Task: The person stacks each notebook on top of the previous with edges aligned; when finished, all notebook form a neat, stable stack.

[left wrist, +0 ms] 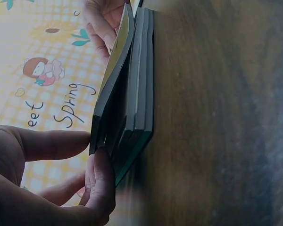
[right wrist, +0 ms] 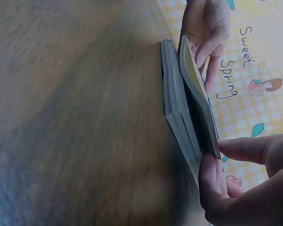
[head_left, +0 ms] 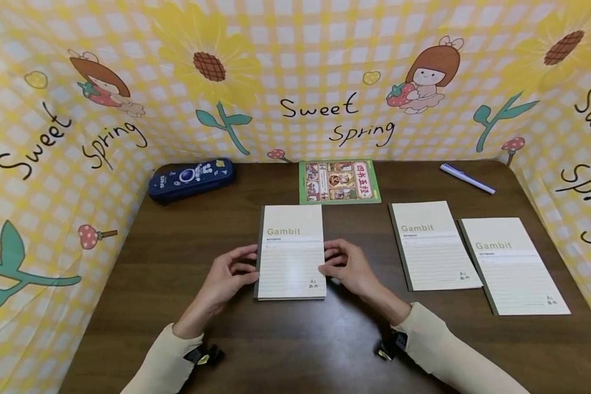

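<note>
A cream "Gambit" notebook (head_left: 291, 257) with a dark spine lies before me, its front end slightly above a stack of similar notebooks (left wrist: 142, 70). My left hand (head_left: 227, 278) pinches its left edge between thumb and fingers. On the opposite edge, my right hand (head_left: 351, 268) pinches it the same way. Both wrist views show a gap between this top notebook (right wrist: 198, 89) and the stack (right wrist: 172, 84); the notebook bends a little. How far it is raised at the back cannot be told.
Two more Gambit notebooks, one (head_left: 435, 246) partly beside the other (head_left: 514, 268), lie at the right. Behind are a green-bordered book (head_left: 340, 181), a dark blue pencil case (head_left: 192, 179) and a pen (head_left: 468, 179). Checked cloth (head_left: 295, 49) walls the brown table (head_left: 177, 235).
</note>
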A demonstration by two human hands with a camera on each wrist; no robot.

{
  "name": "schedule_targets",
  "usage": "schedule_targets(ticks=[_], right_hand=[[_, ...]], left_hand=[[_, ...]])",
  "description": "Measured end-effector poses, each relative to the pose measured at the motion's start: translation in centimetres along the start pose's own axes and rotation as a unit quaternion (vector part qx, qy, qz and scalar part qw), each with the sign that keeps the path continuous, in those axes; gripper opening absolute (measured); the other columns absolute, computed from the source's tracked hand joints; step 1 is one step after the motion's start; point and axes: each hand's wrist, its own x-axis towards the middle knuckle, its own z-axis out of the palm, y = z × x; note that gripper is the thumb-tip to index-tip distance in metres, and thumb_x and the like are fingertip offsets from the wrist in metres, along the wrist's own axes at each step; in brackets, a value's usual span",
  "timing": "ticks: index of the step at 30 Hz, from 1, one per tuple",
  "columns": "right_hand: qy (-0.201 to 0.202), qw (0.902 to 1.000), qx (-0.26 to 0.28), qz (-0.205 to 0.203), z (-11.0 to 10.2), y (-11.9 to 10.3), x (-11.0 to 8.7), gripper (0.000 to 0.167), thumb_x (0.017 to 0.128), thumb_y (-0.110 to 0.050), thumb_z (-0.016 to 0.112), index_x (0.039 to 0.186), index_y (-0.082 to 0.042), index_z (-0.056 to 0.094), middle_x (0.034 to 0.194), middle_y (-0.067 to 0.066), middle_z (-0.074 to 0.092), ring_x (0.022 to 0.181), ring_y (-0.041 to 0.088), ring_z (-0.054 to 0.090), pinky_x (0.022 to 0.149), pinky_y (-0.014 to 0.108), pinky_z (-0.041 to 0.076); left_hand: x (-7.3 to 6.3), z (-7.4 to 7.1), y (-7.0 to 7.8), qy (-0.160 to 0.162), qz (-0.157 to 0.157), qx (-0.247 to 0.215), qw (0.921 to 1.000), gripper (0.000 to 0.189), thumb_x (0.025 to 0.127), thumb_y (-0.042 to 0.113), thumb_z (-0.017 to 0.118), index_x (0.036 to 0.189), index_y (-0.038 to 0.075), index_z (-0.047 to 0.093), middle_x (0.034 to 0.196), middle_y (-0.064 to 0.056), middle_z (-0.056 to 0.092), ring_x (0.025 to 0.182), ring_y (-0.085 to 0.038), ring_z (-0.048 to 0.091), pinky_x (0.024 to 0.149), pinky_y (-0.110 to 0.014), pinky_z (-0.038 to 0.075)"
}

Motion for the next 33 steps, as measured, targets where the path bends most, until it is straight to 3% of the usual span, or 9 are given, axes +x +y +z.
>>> schedule_targets(ticks=[8, 15, 26, 29, 33], right_hand=[[0.010, 0.9979, -0.063, -0.010, 0.3, 0.6, -0.2, 0.051, 0.085, 0.000, 0.082, 0.133, 0.005, 0.064, 0.113, 0.022, 0.069, 0.091, 0.024, 0.074, 0.074, 0.020, 0.057], [0.022, 0.9963, -0.083, -0.010, 0.5, 0.7, -0.2, 0.052, 0.084, -0.003, 0.084, 0.133, 0.005, 0.067, 0.111, 0.020, 0.070, 0.088, 0.023, 0.075, 0.068, 0.020, 0.057], [0.017, 0.9948, -0.098, -0.022, 0.4, 0.8, 0.0, 0.050, 0.087, -0.010, 0.084, 0.132, 0.002, 0.069, 0.113, 0.019, 0.071, 0.088, 0.023, 0.074, 0.069, 0.021, 0.057], [-0.002, 0.9948, -0.099, -0.022, -0.1, 0.6, -0.2, 0.049, 0.091, -0.014, 0.080, 0.136, 0.002, 0.067, 0.118, 0.020, 0.071, 0.089, 0.021, 0.072, 0.066, 0.023, 0.057], [-0.027, 0.9950, -0.095, -0.013, -1.1, 0.5, -0.7, 0.049, 0.097, -0.017, 0.074, 0.141, 0.001, 0.062, 0.124, 0.021, 0.069, 0.089, 0.019, 0.070, 0.063, 0.025, 0.056]], left_hand=[[0.0, 0.2, -0.3, -0.005, 0.002, 0.038, 0.9993, 0.064, 0.090, 0.006, 0.079, 0.150, 0.005, 0.055, 0.138, -0.023, 0.060, 0.104, -0.024, 0.071, 0.075, -0.020, 0.055], [0.2, 0.1, -0.2, -0.006, 0.008, 0.071, 0.9974, 0.064, 0.092, 0.016, 0.080, 0.150, 0.005, 0.056, 0.136, -0.023, 0.059, 0.103, -0.026, 0.071, 0.077, -0.022, 0.055], [0.4, -0.2, 0.0, -0.010, -0.002, 0.067, 0.9977, 0.062, 0.097, 0.023, 0.076, 0.152, 0.007, 0.053, 0.138, -0.022, 0.060, 0.108, -0.028, 0.069, 0.082, -0.030, 0.060], [0.5, -0.2, 0.1, -0.009, 0.006, 0.069, 0.9976, 0.063, 0.100, 0.025, 0.072, 0.155, 0.008, 0.048, 0.138, -0.023, 0.060, 0.109, -0.029, 0.068, 0.084, -0.036, 0.062], [0.5, 0.1, 0.4, 0.012, 0.041, 0.120, 0.9918, 0.063, 0.101, 0.026, 0.070, 0.156, 0.007, 0.045, 0.136, -0.022, 0.062, 0.113, -0.032, 0.067, 0.091, -0.042, 0.061]])
